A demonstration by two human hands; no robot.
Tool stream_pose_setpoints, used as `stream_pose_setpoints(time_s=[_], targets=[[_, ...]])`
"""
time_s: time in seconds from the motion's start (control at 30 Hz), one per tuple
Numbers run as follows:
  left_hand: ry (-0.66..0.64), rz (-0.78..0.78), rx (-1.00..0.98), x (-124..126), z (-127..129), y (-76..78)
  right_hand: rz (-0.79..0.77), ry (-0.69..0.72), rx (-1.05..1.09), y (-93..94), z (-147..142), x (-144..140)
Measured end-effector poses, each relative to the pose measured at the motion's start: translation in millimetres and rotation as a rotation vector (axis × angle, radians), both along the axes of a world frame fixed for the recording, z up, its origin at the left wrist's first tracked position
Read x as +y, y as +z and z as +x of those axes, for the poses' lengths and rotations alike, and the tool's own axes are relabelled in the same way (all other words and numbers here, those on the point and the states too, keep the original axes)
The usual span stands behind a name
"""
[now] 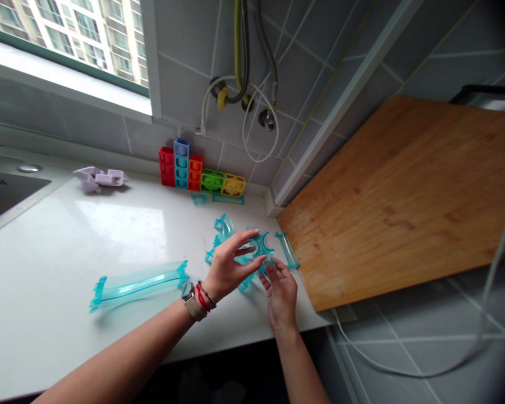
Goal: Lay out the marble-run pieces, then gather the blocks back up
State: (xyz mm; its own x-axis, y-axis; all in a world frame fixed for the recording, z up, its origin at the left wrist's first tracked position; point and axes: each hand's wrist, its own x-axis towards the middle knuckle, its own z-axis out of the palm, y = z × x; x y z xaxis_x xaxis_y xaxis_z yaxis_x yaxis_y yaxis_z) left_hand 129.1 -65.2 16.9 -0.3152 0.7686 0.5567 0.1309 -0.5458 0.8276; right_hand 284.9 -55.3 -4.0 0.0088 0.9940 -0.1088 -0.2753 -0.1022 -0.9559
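Holding: cross-shaped track piece (261,247), clear teal, pinched between both hands just above the white counter (46,264)
Left hand (229,269): fingers closed on the piece from its left and top
Right hand (283,294): fingertips gripping its lower edge
Under hands: curved track pieces (224,229), same teal
Left of left hand: long straight track (138,283), flat on counter
Right of right hand: short straight piece (287,249), beside wooden board (404,196)
Beyond hands: coloured blocks (200,174) against tiled wall
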Motion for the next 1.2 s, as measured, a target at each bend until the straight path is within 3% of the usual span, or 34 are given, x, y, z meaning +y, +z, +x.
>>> stream_pose_setpoints(time_s=[0.47, 1.03, 1.2], targets=[[-0.110, -0.046, -0.083, 6, -2, -0.4, 0.015, 0.013, 0.037, 0.8, 7, 3], [-0.071, -0.080, -0.016, 6, -3, -1.3, 0.098, -0.026, -0.081, 3.1, 14, 4], [-0.052, -0.115, 0.014, 6, -3, -1.1, 0.219, -0.096, -0.141, 5.6, 17, 4]])
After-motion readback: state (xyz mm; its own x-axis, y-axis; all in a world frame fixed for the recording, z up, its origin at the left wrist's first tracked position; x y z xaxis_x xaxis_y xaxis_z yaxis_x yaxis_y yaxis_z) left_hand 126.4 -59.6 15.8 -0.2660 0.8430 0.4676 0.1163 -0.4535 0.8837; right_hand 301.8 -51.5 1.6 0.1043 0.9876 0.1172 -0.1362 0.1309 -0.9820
